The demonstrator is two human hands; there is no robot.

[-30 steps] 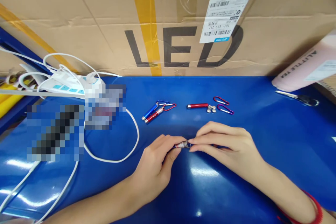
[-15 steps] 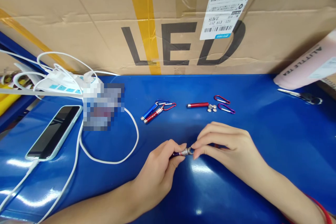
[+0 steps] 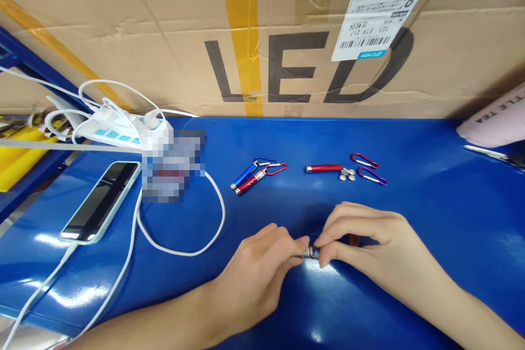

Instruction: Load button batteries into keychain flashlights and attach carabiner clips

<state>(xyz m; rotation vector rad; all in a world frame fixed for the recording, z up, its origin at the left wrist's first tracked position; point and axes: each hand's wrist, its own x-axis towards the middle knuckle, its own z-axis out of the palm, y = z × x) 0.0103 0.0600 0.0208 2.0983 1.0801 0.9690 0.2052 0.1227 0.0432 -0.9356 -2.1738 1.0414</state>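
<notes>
My left hand is closed around a small keychain flashlight, most of which its fingers cover. Only the silvery end shows between the two hands. Thumb and fingers of my right hand pinch that end. Beyond the hands lie a red flashlight tube, several button cells, a red carabiner and a purple carabiner. To their left, a blue flashlight and a red flashlight rest side by side with carabiners attached.
A large cardboard box stands along the back of the blue table. On the left are a phone, white cables and a power strip. A pink bottle and keys lie at the right.
The camera view has turned left, so everything sits further right. My left fingers now cover the flashlight's dark body, and less of it shows. Both hands keep their grip.
</notes>
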